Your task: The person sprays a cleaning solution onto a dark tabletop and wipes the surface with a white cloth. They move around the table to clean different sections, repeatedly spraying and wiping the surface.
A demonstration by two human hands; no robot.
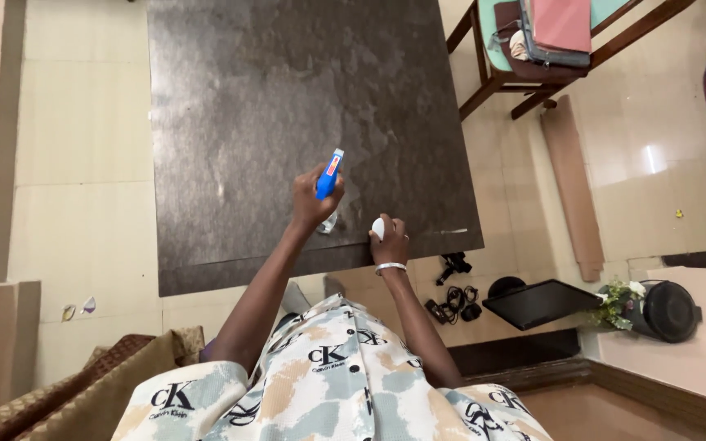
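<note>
Here, left hand (312,200): clenched on blue spray bottle (329,174), long axis toward 1 o'clock.
Right hand (389,237): grasps white wad (378,227) (cloth, perhaps) on table (288,98), at the bottle's 4 o'clock.

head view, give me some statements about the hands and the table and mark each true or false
1. The left hand holds a blue spray bottle. True.
2. The right hand lies flat and empty on the floor. False: it rests on the dark table near its front edge, closed around something small and white.
3. The right wrist wears a bangle. True.
4. The table is bright white. False: it is dark and mottled.
5. A wooden chair stands past the table's far right corner. True.
</note>
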